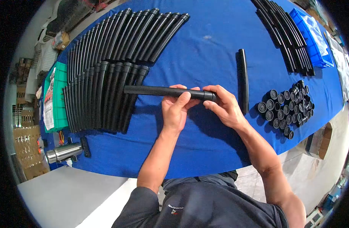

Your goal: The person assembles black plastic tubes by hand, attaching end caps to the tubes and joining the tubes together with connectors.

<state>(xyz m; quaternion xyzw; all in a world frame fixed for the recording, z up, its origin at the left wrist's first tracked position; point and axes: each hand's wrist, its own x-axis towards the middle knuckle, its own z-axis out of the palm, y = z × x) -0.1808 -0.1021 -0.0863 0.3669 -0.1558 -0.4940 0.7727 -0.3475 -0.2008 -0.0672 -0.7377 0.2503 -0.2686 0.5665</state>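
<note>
A black tube (pixel 155 91) is held level above the blue cloth, with a black cap (pixel 209 95) at its right end. My left hand (pixel 176 108) grips the tube right of its middle, thumb on top. My right hand (pixel 225 104) pinches the capped end between thumb and fingers. To the right of it, a single black tube (pixel 243 81) lies upright in view on the cloth. Many loose black caps (pixel 281 110) form a cluster farther right. Rows of capped black tubes (pixel 117 36) lie side by side on the left.
A green crate (pixel 61 98) stands at the table's left edge, near a shiny metal cylinder (pixel 68 151). More black tubes (pixel 286 36) lie at the far right beside a blue crate (pixel 311 37). The blue cloth (pixel 205 49) covers the table.
</note>
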